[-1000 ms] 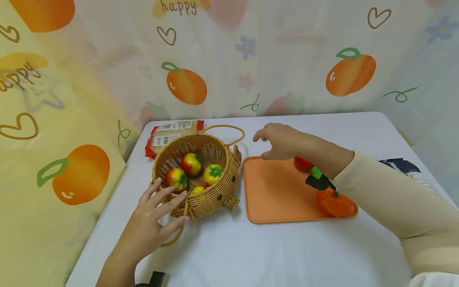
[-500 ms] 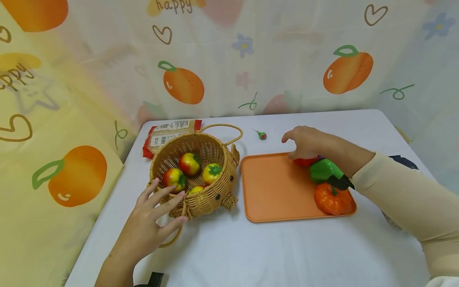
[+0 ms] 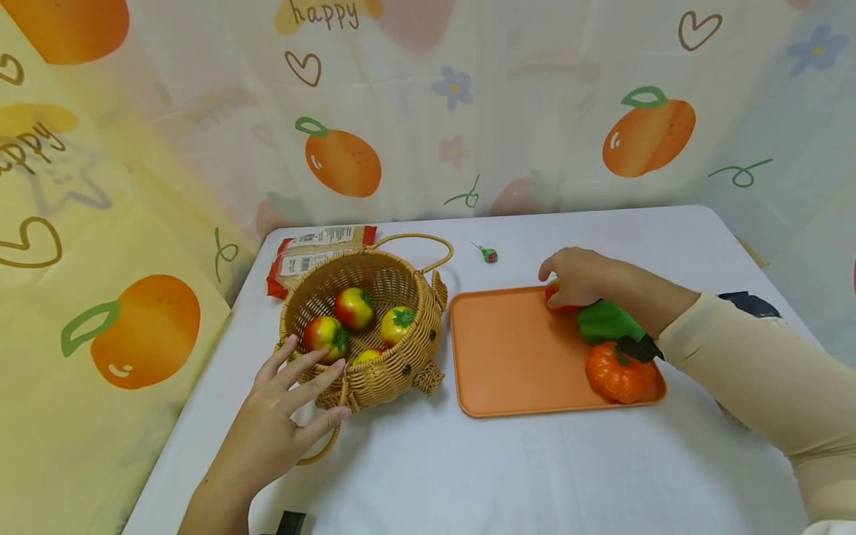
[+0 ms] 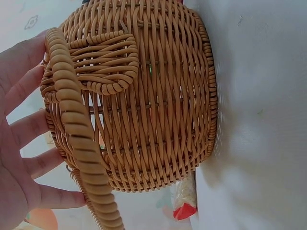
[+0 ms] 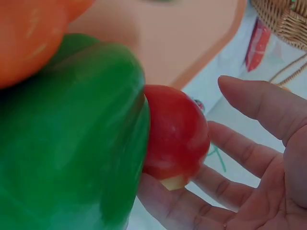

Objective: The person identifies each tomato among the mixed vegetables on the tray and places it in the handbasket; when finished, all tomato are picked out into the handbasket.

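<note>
The wicker basket (image 3: pixel 381 385) stands at left centre with several red-and-yellow toy fruits (image 3: pixel 354 308) in it. My left hand (image 3: pixel 264 427) rests its spread fingers at the near-left rim, beside a loop handle (image 4: pixel 79 129). At the far right of the orange tray (image 3: pixel 511 357), my right hand (image 3: pixel 585 276) reaches over a round red toy fruit (image 5: pixel 175 132) with a yellowish patch. Its fingers extend behind the fruit, while the thumb stands apart from it in the right wrist view. Next to the fruit lie a green bell pepper (image 3: pixel 608 322) and an orange toy pumpkin (image 3: pixel 618 373).
A red-ended food packet (image 3: pixel 314 251) lies behind the basket. A small green-and-red item (image 3: pixel 490 255) is beyond the tray. A dark-and-white packet (image 3: pixel 752 303) lies at the right, partly hidden by the right sleeve. A patterned cloth (image 3: pixel 414 119) hangs behind the table.
My right hand has moved right from the tray's far-left part to the red fruit, uncovering the small green-and-red item. The left hand stays at the basket rim.
</note>
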`<state>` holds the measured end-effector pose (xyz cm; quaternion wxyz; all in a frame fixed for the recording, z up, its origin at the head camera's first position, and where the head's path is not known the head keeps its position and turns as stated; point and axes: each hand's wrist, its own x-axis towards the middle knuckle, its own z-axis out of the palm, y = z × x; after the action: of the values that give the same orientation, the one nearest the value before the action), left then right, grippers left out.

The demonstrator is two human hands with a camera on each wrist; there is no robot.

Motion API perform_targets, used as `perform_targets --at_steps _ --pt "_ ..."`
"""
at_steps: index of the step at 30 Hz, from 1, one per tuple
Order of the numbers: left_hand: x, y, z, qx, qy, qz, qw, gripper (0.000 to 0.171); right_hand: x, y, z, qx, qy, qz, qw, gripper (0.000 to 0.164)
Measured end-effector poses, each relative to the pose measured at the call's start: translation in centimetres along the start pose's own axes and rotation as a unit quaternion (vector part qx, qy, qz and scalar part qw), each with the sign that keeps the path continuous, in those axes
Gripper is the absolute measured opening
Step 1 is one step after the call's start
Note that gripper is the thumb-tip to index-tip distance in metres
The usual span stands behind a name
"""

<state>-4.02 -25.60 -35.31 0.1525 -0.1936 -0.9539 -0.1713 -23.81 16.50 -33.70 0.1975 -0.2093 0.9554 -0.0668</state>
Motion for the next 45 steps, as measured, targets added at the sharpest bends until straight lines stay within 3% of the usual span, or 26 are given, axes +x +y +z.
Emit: perform_targets --at_steps 9,27,36,45 --pt "-0.1 0.0 0.0 0.001 -0.007 -0.008 0.9999 0.061 0.1 -0.4 0.1 -0.032 0.0 -0.005 0.999 0.031" --pt "-0.1 0.1 -0.2 -0.009 -0.013 -0.013 0.9998 0.06 0.2 -0.6 -0.1 -0.021 0.001 -0.013 1.0 0.032" --pt "-0.1 0.1 -0.1 -0.009 -0.012 -0.014 0.9998 0.061 0.1 -2.2 -0.8 0.003 -0.023 -0.002 1.0 0.035" --pt "-0.1 0.0 -0.2 -0.009 -0.017 -0.017 0.9997 0.06 -0.7 -4.1 -1.6 -0.002 -0.006 -0.039 0.999 0.035"
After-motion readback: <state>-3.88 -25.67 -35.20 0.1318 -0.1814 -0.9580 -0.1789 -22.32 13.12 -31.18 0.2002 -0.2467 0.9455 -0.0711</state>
